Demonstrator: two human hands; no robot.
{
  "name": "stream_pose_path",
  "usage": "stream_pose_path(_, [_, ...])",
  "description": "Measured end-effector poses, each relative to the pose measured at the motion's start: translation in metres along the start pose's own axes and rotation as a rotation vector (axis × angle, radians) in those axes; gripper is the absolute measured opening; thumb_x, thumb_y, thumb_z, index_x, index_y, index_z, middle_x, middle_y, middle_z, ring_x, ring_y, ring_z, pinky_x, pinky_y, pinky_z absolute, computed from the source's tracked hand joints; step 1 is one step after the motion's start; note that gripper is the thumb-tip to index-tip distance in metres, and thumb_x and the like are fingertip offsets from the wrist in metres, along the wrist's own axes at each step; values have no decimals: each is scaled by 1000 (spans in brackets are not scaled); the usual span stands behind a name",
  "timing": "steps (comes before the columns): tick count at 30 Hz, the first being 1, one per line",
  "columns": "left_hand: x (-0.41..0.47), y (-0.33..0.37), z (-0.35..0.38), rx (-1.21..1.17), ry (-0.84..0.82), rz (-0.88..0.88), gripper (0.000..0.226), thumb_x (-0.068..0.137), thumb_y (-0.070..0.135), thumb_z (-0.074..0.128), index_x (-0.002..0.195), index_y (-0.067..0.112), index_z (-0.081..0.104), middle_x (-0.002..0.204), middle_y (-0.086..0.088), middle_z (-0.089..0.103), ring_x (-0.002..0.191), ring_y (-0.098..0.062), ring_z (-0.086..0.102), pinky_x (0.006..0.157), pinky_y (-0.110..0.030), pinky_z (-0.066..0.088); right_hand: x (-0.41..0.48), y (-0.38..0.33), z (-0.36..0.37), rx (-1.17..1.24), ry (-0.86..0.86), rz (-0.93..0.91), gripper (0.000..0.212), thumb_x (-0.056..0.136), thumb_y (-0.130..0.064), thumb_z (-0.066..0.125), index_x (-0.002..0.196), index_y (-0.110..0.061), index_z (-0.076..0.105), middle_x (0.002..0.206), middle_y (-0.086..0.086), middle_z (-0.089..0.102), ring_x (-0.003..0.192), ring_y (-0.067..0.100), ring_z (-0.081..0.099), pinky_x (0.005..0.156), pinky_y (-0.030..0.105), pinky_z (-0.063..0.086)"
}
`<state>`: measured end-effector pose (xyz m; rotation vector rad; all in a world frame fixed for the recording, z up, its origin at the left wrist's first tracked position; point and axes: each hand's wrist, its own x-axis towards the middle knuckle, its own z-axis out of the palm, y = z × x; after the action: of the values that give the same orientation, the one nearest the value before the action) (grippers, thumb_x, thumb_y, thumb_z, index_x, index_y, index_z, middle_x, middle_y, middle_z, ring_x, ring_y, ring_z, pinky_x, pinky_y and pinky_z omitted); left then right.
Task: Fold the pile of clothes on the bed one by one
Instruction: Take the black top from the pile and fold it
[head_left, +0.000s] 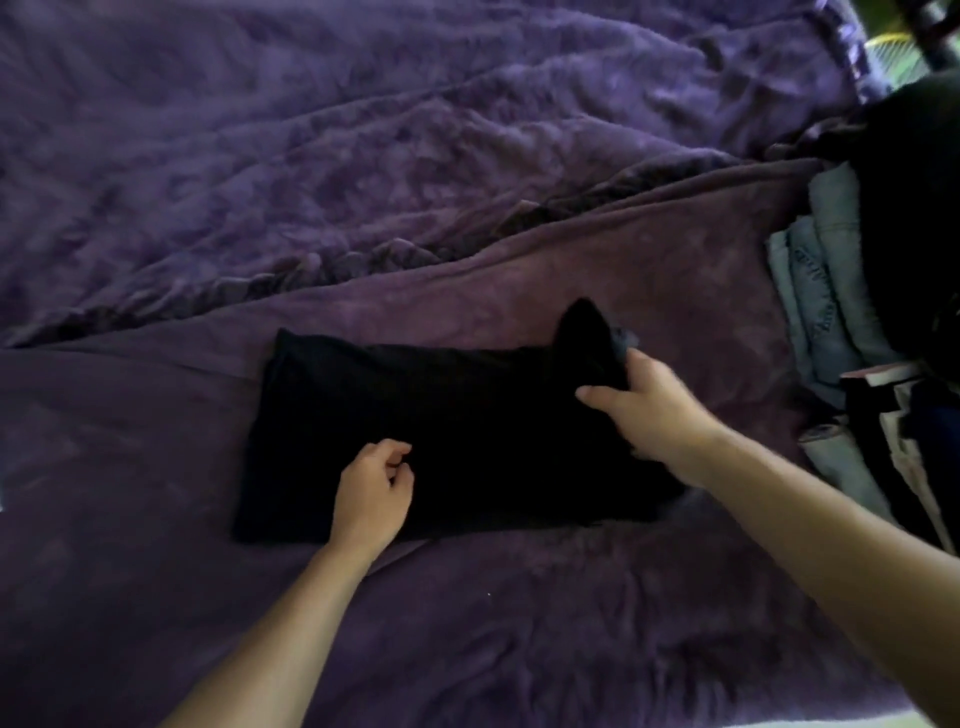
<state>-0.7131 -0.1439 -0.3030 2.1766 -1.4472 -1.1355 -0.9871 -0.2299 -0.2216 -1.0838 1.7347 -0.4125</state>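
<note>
Left hand (371, 493) on black garment (467, 415), right hand (644, 410) gripping it

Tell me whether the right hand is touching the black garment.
Touching. In the head view the right hand grips the raised end of the black garment, fingers curled round the fabric.

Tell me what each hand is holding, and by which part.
The right hand grips the black folded garment at its raised right end. The left hand rests curled on its near edge; whether it pinches cloth cannot be told.
</note>
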Motion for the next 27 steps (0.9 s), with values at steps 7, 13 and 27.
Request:
stream_pose_path(7, [-24,-32,-16,20,104,-85,26,95,17,54,119,15,61,114,-4,59,99,-17,59,81,-30,51,37,-14,118,-181,-189,58,30,93,-25,57,121,-14,55,99,11,66,77,29,69,70,43,57])
stream_pose_path(13, [-29,-21,41,530,-80,354,51,97,32,44,147,26,33,158,-11,19,143,-28,19,108,-42,31,70,38,105,-1138,-72,-744,55,96,-44,41,149,-33,27,159,6,19,146,28,15,107,50,29])
stream_pose_path(27, [-1,-38,37,268,-266,267,44,99,31,43,142,25,41,140,7,41,126,-14,43,101,-33,37,40,94,76,217,92,257,51,78,-40,75,122,-22,56,118,3,66,97,17,65,88,36,54])
